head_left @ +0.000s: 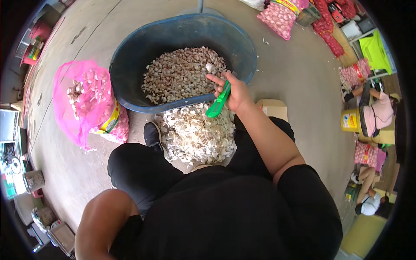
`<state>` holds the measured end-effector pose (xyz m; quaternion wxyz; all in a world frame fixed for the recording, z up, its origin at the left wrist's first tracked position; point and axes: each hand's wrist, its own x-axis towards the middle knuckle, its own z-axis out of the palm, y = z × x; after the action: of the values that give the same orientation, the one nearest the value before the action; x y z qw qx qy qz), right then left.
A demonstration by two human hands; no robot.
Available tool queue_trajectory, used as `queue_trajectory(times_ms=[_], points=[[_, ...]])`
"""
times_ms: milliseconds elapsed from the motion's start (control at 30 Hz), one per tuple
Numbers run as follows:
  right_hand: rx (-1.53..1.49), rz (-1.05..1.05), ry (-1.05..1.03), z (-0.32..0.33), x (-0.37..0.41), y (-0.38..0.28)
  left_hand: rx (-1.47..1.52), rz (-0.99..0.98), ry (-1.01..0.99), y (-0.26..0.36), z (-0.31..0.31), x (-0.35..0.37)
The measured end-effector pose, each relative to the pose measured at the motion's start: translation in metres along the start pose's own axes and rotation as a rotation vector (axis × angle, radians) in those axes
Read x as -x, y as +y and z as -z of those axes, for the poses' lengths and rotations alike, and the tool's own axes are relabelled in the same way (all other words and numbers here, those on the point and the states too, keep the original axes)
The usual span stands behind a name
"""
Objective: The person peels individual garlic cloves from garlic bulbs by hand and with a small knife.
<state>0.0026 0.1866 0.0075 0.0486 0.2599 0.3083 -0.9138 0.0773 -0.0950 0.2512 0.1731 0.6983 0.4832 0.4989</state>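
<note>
My right hand (231, 90) is closed around a green utility knife (219, 100), its index finger stretched out over the tub's near right rim. Under that hand stands a big dark-blue tub (182, 32) with a heap of garlic cloves (182, 71) in it. A whitish garlic bulb (210, 68) shows just beyond my fingertips, against the cloves. Between my legs lies a pile of papery garlic skins (197, 134), right below the tub. Only my bent left arm (104, 221) shows at the lower left; the hand itself is out of sight.
Left of the tub stands an open pink mesh sack (84, 102) of garlic bulbs. A cardboard box (273, 109) sits beside my right knee. More garlic sacks (281, 19) stand at the upper right. Two people (381, 110) sit along the right side, one near a yellow bucket (350, 120).
</note>
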Motion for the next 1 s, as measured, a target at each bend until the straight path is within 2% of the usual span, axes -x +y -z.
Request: queue_trajectory(times_ms=[167, 433, 667, 1000], points=[[0.146, -0.099, 0.042, 0.017, -0.011, 0.007, 0.044, -0.117, -0.038, 0.006, 0.001, -0.008], [0.250, -0.148, 0.097, 0.017, -0.011, 0.011, 0.043, -0.158, -0.005, 0.019, -0.005, 0.003], [0.283, -0.175, 0.097, 0.021, -0.019, 0.019, -0.009, -0.136, 0.060, 0.043, -0.007, 0.023], [0.362, -0.190, 0.180, 0.023, -0.024, 0.031, -0.048, -0.122, 0.141, 0.048, 0.006, 0.052]])
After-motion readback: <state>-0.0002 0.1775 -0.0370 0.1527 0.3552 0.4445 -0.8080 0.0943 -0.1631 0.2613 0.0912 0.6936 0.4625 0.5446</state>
